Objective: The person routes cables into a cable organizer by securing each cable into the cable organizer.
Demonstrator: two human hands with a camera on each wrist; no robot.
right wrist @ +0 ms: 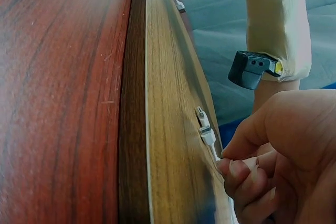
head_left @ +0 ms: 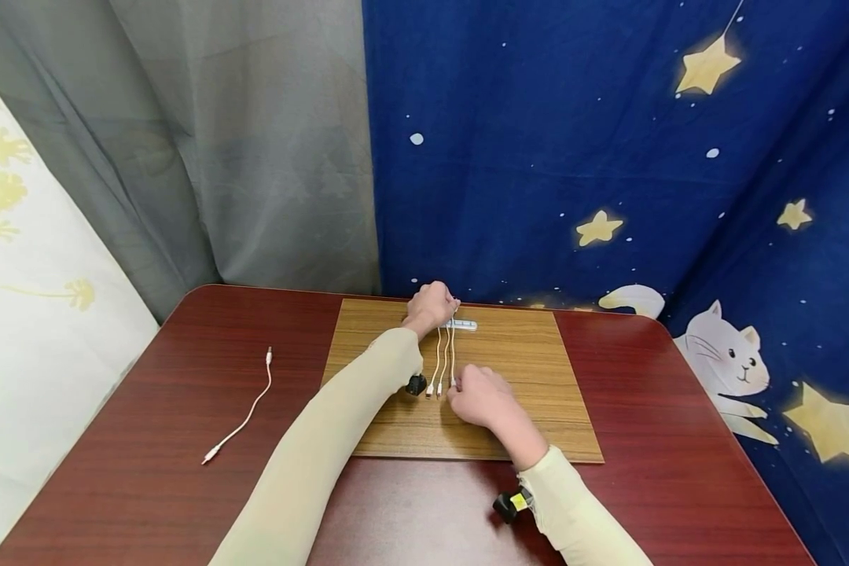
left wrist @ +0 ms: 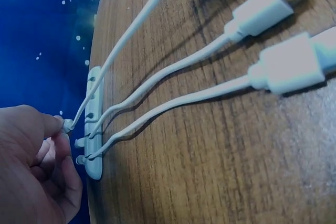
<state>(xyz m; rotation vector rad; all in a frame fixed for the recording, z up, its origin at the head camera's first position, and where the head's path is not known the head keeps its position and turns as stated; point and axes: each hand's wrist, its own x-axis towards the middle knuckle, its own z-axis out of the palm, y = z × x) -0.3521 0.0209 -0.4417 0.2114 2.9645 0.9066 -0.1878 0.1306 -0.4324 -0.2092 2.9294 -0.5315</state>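
Two hands share one white cable (left wrist: 126, 40) over a wood-grain board (head_left: 531, 369) on a red-brown table (head_left: 134, 440); the left hand (head_left: 431, 303), thumb and fingertip pressed together, pinches its far end just beyond a pale slotted strip (head_left: 465, 324), while the right hand (head_left: 481, 395) pinches near its other end, toward the person; held at both ends, the cable runs fairly straight across the strip, seemingly so it can be steered over the slots, though whether it sits in one cannot be told; a second cable (left wrist: 262, 13) and a third cable (left wrist: 291, 65) rest in neighbouring slots, which appear to hold them side by side, their near plugs on the board; a loose cable (head_left: 256, 403) lies well apart on the table's left.
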